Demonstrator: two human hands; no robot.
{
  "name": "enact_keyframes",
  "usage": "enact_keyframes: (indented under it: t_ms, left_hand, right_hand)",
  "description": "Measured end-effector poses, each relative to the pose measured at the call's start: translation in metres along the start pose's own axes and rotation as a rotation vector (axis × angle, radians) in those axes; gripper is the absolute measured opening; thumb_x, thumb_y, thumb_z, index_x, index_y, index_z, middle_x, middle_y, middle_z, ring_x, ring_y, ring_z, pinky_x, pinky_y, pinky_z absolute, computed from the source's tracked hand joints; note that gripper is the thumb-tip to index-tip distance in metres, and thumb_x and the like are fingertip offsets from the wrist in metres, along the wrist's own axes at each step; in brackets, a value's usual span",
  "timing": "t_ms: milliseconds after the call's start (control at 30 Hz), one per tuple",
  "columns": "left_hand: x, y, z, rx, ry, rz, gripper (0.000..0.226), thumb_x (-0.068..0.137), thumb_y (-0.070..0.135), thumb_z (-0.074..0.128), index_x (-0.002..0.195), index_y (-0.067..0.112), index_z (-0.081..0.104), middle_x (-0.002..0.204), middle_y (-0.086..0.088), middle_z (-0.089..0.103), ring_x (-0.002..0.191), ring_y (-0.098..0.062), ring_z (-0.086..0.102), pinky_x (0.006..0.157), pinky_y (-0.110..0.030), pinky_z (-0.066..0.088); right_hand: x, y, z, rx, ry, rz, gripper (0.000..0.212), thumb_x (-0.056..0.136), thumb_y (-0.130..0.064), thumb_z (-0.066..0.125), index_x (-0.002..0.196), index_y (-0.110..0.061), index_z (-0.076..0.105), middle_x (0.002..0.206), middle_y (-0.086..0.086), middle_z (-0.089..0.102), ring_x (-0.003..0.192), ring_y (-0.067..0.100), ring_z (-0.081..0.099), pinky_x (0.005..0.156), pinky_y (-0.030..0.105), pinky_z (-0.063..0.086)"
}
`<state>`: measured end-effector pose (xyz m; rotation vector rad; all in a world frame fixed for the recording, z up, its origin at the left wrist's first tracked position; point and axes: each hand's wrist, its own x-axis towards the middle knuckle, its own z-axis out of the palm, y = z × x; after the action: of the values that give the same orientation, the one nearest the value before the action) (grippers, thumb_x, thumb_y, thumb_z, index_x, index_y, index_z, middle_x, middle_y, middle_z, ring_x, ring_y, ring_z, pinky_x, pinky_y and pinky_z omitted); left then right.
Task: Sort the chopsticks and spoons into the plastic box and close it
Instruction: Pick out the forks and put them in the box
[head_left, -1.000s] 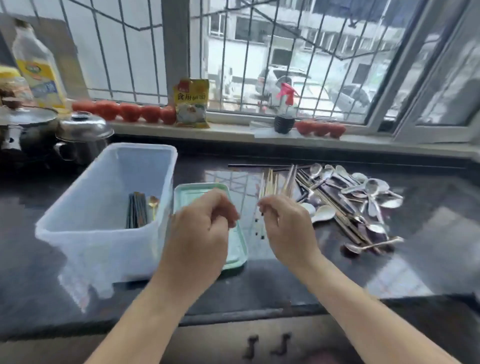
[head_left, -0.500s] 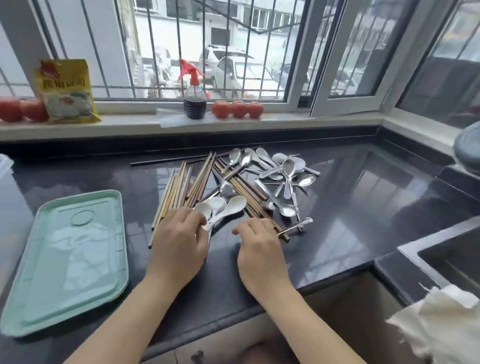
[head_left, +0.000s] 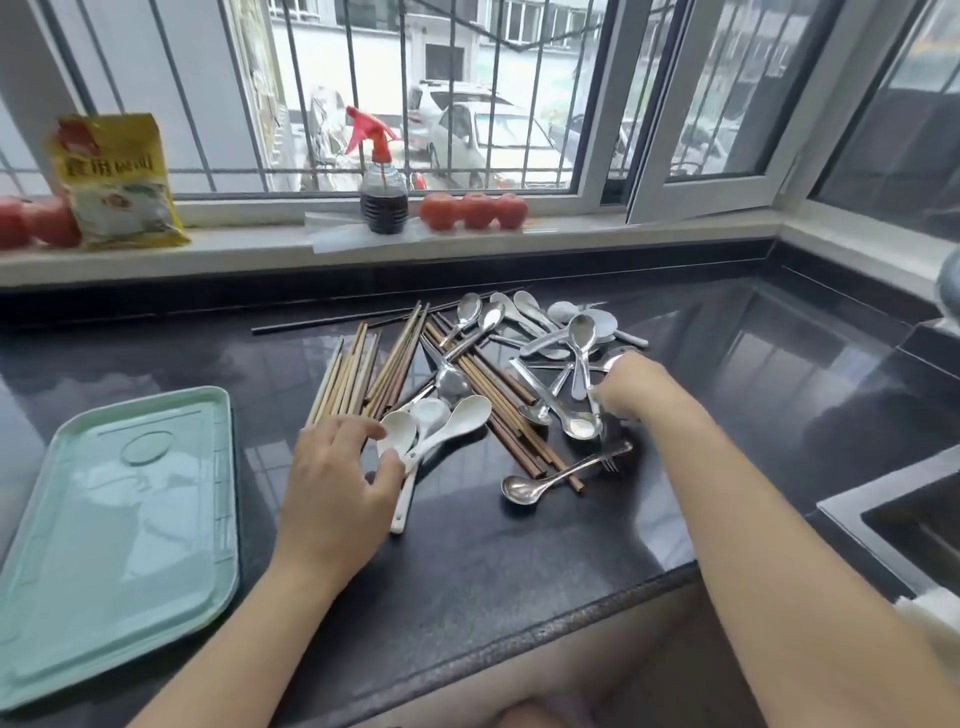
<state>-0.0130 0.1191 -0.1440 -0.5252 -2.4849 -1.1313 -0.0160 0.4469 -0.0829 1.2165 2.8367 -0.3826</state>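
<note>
- Far left, on the sill: red tomatoes (head_left: 36, 223), and beside them a yellow packet (head_left: 117, 182) standing upright.
- Lower left of the frame: mint-green lid (head_left: 119, 525) lying flat on the dark countertop (head_left: 519, 561), well apart from the cutlery pile; plastic box itself out of frame.
- Left of centre: pale wooden chopsticks (head_left: 345, 376) fanned out, near ends just under the fingertips of the left hand (head_left: 337, 488).
- Left hand palm down, thumb and fingers pinching the bowl of a white ceramic spoon (head_left: 397, 431); two more white spoons (head_left: 452, 423) overlapping just beside it, one long white handle running toward the lower frame.
- Centre, on the sill: spray bottle (head_left: 383, 200) with red trigger and dark liquid, then three more tomatoes (head_left: 475, 210) to its right.
- Centre of the counter: darker brown chopsticks (head_left: 498, 400) crossing diagonally under the spoons, a single dark stick lying crosswise behind the pile.
- Lower centre: one metal spoon (head_left: 524, 488) lying alone, with a small fork (head_left: 610, 457) touching its handle end.
- Right of centre: heap of metal spoons (head_left: 576, 338), tangled and overlapping.
- Right hand (head_left: 631, 387) reaching into that heap, fingers curled among the handles; blurred, apparently gripping a metal spoon handle, though cannot tell for sure.
- Lower right edge: corner of a steel sink (head_left: 893, 525), white cloth (head_left: 930, 618) below it.
</note>
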Motion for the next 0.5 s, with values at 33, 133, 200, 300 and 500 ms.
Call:
enact_keyframes:
  t_ms: [33, 133, 200, 300, 500]
  left_hand:
    - [0.0, 0.0, 0.0, -0.004, -0.012, -0.006, 0.017, 0.093, 0.02, 0.061, 0.108, 0.017, 0.068, 0.111, 0.005, 0.06, 0.107, -0.006, 0.038, 0.095, -0.031, 0.035]
    - [-0.001, -0.001, 0.0, -0.011, -0.042, -0.034, 0.018, 0.092, 0.017, 0.065, 0.109, 0.018, 0.068, 0.113, 0.006, 0.061, 0.111, -0.011, 0.043, 0.098, -0.036, 0.041]
    - [0.0, 0.0, -0.002, -0.015, -0.039, -0.032, 0.018, 0.091, 0.015, 0.064, 0.109, 0.018, 0.068, 0.112, 0.006, 0.061, 0.112, -0.013, 0.045, 0.097, -0.035, 0.041]
    - [-0.001, 0.0, -0.003, -0.035, -0.039, -0.027, 0.018, 0.092, 0.018, 0.061, 0.108, 0.019, 0.067, 0.111, 0.005, 0.062, 0.109, -0.011, 0.044, 0.095, -0.036, 0.043]
    - [0.0, 0.003, -0.006, -0.095, -0.092, -0.03, 0.028, 0.084, 0.034, 0.05, 0.107, 0.027, 0.063, 0.11, 0.011, 0.06, 0.112, -0.008, 0.046, 0.1, -0.039, 0.046]
  right_hand:
    - [0.016, -0.004, 0.008, -0.076, -0.058, 0.025, 0.058, 0.071, -0.051, 0.065, 0.113, -0.011, 0.065, 0.117, 0.012, 0.066, 0.104, 0.034, 0.065, 0.091, 0.036, 0.053]
    - [0.024, -0.018, 0.013, -0.141, -0.149, -0.056, 0.038, 0.081, -0.04, 0.068, 0.104, -0.01, 0.065, 0.107, 0.014, 0.068, 0.102, 0.033, 0.066, 0.084, 0.034, 0.051]
    - [0.023, -0.024, 0.011, -0.145, -0.185, -0.064, 0.049, 0.068, -0.017, 0.072, 0.113, -0.002, 0.064, 0.115, 0.019, 0.066, 0.109, 0.036, 0.064, 0.085, 0.037, 0.05]
    - [0.031, -0.012, 0.011, -0.11, -0.146, 0.042, 0.042, 0.066, -0.02, 0.063, 0.105, -0.007, 0.062, 0.112, 0.015, 0.068, 0.098, 0.031, 0.066, 0.08, 0.035, 0.055]
    - [0.033, 0.036, -0.021, 0.423, 0.272, 0.04, 0.022, 0.086, -0.02, 0.055, 0.105, -0.015, 0.065, 0.102, 0.012, 0.068, 0.091, 0.03, 0.059, 0.077, 0.031, 0.048]
